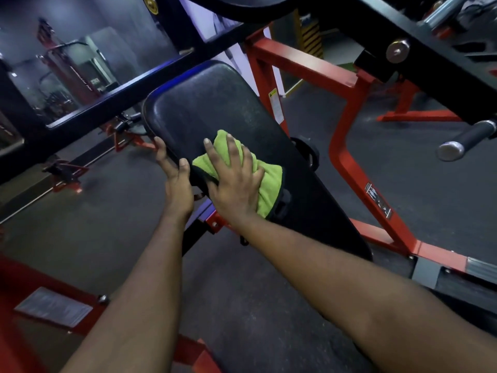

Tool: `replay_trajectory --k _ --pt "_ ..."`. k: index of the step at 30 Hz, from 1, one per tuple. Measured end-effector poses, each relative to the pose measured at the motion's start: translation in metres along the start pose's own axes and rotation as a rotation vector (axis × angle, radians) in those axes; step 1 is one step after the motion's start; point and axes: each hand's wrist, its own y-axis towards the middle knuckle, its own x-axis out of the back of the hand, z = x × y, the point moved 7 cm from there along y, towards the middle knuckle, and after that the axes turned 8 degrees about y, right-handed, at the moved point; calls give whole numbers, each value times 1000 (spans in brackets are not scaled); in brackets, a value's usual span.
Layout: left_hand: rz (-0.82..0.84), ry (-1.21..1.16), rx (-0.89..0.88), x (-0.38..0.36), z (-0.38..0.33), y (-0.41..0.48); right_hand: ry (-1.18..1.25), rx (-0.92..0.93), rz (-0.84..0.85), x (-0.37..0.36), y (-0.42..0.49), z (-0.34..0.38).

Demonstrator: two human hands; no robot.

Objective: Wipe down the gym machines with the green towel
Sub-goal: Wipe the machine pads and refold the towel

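The right hand [236,181] is lying flat on the green towel [269,181], its fingers [212,154] spread wide over the bunched cloth and pressing it down onto the black pad [215,103] of the machine. The towel is sitting on the pad's middle stretch, toward its left edge, with green folds poking out beyond the fingertips on the far side and past the hand on the right. The left hand [176,176] is gripping the pad's left edge just beside the towel, its thumb [184,168] lying on top while the other fingers are curling underneath the rim. Both bare forearms are reaching in from the near side. The pad is slanting from near right up to far left, its textured surface showing a dull sheen. The red frame [341,135] is angling down to the right of the pad, carrying a warning sticker [275,103]. A black beam [107,100] is crossing on the far left, and a metal-capped handle [468,138] is jutting in at the far right above the dark floor [403,170].
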Motion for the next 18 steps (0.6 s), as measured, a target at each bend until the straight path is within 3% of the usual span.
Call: replay_trajectory --k 5,13,18 --pt "-129 -15 -106 -35 0 -51 2 37 53 -9 -58 -42" --pt "-259 -15 0 -66 2 -66 -9 -165 101 -24 -169 -151" --pt "-456 48 89 -76 -8 -85 0 -295 93 -26 -232 -209"
